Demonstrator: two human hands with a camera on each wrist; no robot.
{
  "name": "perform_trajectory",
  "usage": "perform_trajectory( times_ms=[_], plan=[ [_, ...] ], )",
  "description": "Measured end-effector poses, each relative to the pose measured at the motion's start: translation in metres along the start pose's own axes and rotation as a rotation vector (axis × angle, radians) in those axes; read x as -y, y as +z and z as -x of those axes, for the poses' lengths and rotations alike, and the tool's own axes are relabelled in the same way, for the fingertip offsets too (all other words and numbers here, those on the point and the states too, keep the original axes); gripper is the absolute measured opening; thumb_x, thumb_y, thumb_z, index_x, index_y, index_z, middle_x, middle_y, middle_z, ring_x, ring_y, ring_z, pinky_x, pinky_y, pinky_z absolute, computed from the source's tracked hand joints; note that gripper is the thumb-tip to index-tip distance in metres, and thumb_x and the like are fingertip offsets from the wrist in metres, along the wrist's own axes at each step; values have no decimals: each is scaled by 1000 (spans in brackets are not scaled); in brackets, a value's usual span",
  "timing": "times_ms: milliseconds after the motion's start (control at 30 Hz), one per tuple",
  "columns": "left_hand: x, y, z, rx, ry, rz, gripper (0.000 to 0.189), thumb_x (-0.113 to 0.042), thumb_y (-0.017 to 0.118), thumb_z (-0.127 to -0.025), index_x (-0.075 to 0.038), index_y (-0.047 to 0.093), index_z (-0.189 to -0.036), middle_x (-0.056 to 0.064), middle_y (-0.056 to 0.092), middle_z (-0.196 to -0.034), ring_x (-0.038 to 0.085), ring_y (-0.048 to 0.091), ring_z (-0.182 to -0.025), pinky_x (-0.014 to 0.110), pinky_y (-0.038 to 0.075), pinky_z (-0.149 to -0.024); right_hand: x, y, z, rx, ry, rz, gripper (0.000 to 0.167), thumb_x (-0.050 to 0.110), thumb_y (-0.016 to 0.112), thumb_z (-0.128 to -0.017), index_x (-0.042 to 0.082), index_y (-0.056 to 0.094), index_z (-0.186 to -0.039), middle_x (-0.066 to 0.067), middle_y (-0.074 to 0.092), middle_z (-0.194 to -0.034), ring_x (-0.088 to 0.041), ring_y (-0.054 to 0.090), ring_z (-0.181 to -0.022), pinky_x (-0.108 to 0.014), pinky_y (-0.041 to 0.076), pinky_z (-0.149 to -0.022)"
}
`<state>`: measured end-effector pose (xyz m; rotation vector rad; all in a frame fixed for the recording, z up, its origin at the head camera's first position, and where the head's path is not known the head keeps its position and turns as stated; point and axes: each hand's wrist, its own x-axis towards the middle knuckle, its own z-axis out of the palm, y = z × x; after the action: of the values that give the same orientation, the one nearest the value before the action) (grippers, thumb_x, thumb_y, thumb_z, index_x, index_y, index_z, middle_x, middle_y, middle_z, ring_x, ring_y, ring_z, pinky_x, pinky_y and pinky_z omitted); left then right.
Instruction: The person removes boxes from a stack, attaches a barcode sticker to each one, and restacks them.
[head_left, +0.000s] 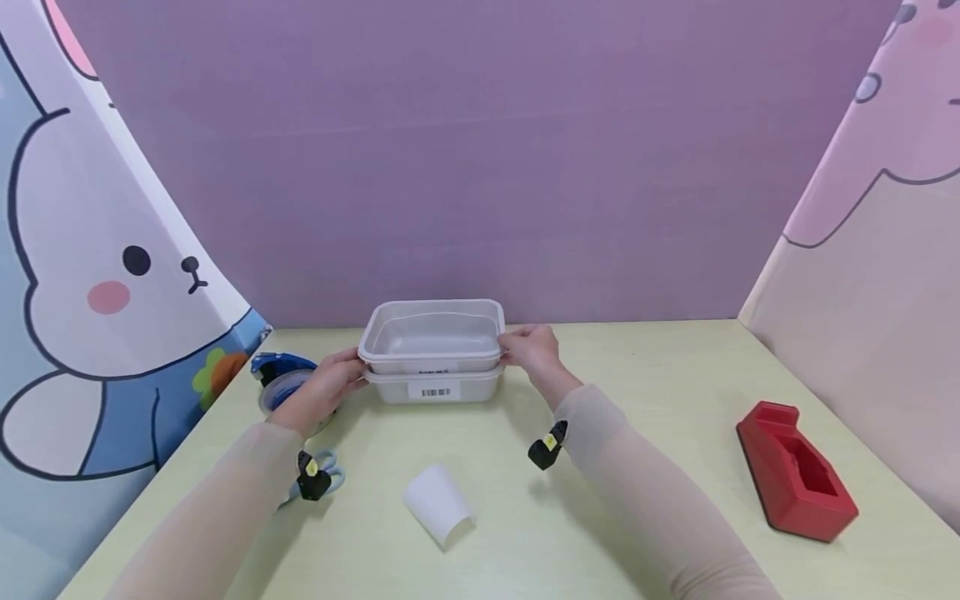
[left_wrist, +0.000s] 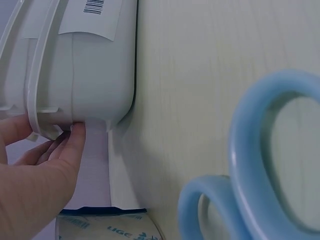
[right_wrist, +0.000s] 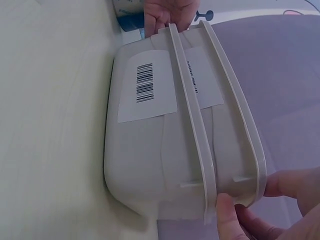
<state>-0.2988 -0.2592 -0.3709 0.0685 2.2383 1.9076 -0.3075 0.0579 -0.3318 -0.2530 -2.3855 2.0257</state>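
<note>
Two white plastic containers stand nested at the back of the table, the upper container [head_left: 438, 333] inside the lower container [head_left: 480, 387]. Each has a barcode label on its front. At their left end, my left hand [head_left: 330, 383] pinches the lower container's rim, thumb above and fingertips against the wall below. My right hand [head_left: 532, 346] is at the right end, its thumb on the upper container's rim [right_wrist: 257, 165] and its fingers tucked beneath it. Both wrists wear small black devices.
Behind my left hand are a blue-edged roll of printed tape [left_wrist: 105, 225] and a dark blue object [head_left: 281, 364]. Light blue scissors [head_left: 330, 475] lie under my left wrist. A curled white paper piece [head_left: 438, 504] lies in front, a red tape dispenser [head_left: 798, 475] at right.
</note>
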Motion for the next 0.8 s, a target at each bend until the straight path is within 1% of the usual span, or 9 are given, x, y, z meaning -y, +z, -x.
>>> perform_trajectory(
  times_ms=[167, 333, 467, 667, 800],
  plan=[
    [1, 0, 1, 10, 9, 5, 56, -2, 33, -99, -2, 19, -153, 18, 21, -159, 30, 26, -142, 48, 25, -120, -4, -1, -1, 19, 9, 59, 23, 10, 67, -88, -5, 66, -106, -19, 69, -107, -20, 70, -80, -30, 59, -81],
    [1, 0, 3, 5, 11, 31, 57, 1, 32, -98, -2, 17, -153, 19, 23, -158, 30, 28, -140, 46, 26, -119, -6, 0, 0, 27, 13, 92, 24, 13, 68, -88, -3, 67, -106, -18, 69, -106, -17, 70, -77, -32, 58, -85],
    [0, 0, 3, 17, 17, 44, 57, 1, 32, -99, -1, 14, -153, 20, 20, -159, 32, 25, -143, 46, 25, -119, -7, 0, 1, 31, 8, 107, 25, 14, 68, -88, -3, 68, -107, -18, 70, -106, -21, 70, -81, -33, 58, -85],
    [4, -2, 3, 22, 11, 51, 56, -1, 33, -102, -2, 13, -154, 18, 15, -161, 33, 20, -146, 46, 22, -121, -9, 0, 2, 48, 1, 119, 27, 16, 68, -89, -4, 67, -108, -19, 69, -106, -32, 68, -97, -38, 58, -88],
    [6, -4, 3, 31, 19, 46, 55, -2, 32, -103, -2, 11, -154, 18, 12, -161, 33, 18, -147, 46, 21, -121, -11, 0, 2, 49, 0, 112, 28, 16, 69, -89, -4, 68, -107, -19, 69, -106, -34, 68, -97, -37, 58, -87]
  ],
)
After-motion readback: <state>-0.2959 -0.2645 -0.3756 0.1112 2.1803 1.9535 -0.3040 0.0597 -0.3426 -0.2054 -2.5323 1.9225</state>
